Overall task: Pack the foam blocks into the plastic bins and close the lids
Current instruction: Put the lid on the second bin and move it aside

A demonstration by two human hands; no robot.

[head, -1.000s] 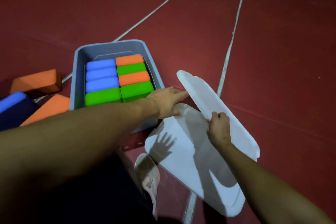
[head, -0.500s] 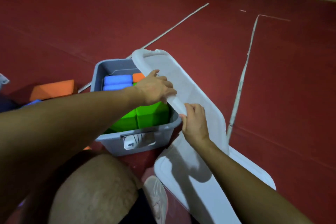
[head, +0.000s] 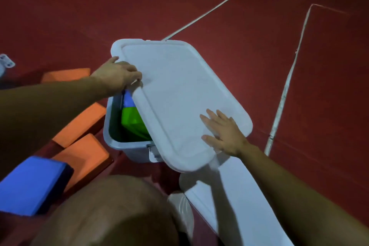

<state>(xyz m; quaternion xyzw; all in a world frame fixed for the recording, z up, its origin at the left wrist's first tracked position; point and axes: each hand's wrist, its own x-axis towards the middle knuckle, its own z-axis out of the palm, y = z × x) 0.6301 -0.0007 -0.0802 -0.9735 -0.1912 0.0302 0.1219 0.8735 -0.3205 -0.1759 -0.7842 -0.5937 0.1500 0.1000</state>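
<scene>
Bin: the grey bin stands on the red floor, in front of the person's knee.
Inside the bin: a green block and a blue block show through the uncovered corner; the rest is hidden.
Lid: the white lid lies skewed over the bin, turned so the near left corner of the bin is open. It is not seated on the rim.
Left hand: the left hand is clamped on the left edge of the lid, fingers on top.
Right hand: the right hand lies flat on the lid with fingers spread, gripping nothing.
Done: this bin looks packed, as far as the open corner shows.
Left for this bin: I judge the lid must be turned square, pressed down, and the latch closed.
Blocks outside: three orange blocks and another blue block lie on the floor to the left.
Second lid: another white lid lies on the floor near the right arm, so probably a second bin is not yet done.
</scene>
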